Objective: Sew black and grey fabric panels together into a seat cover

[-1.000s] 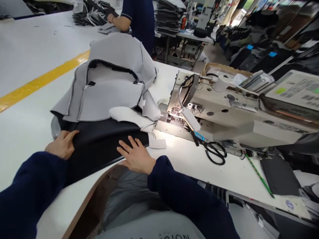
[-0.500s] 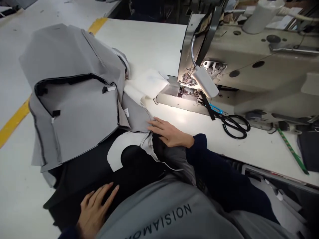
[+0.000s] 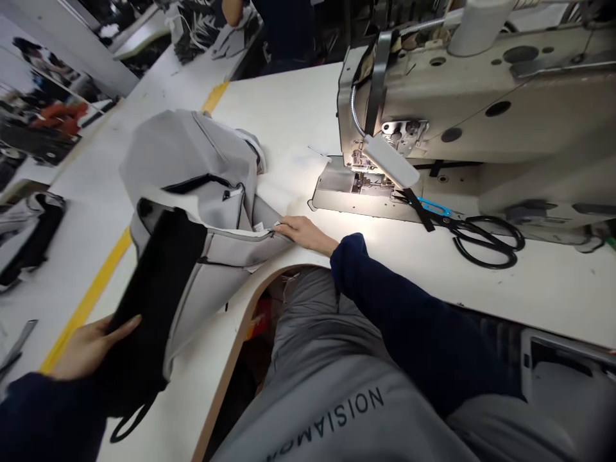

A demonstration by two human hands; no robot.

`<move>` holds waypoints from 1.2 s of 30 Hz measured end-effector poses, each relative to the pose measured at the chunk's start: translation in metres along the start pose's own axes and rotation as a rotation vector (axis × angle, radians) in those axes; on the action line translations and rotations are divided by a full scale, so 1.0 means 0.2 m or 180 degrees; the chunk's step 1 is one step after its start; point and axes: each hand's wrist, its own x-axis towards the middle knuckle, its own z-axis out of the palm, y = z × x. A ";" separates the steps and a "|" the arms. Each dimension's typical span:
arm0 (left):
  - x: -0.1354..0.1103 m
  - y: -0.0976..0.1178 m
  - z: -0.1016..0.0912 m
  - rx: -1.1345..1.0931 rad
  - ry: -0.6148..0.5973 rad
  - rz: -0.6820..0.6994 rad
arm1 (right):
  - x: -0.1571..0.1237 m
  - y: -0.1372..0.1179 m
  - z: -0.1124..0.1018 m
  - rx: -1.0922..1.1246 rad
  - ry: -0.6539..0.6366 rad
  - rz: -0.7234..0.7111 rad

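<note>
My left hand [image 3: 89, 346] grips a black fabric piece [image 3: 154, 301] at the lower left and holds it up off the white table [image 3: 298, 109]. Grey fabric pieces [image 3: 192, 160] with black edging lie bunched behind it. My right hand [image 3: 303, 232] rests on the near edge of the grey fabric, fingers closed on its seam, just left of the sewing machine's [image 3: 462, 109] lit needle plate [image 3: 356, 186]. Both my arms wear dark blue sleeves.
Black scissors [image 3: 481, 234] with a blue-tipped tool lie on the table under the machine arm. A yellow line [image 3: 96, 289] runs along the table at left. Another person stands at the far end by stacked fabric [image 3: 202, 25]. The table's curved cut-out edge [image 3: 245, 314] faces my lap.
My left hand has lifted the black piece up and to the left, off my lap. My right hand stayed on the grey fabric's edge. The camera has swung left.
</note>
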 end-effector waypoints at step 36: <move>-0.42 1.02 0.45 -0.0074 0.0224 0.2595 | -0.10 -0.19 0.03 -0.1911 -0.0150 -0.0183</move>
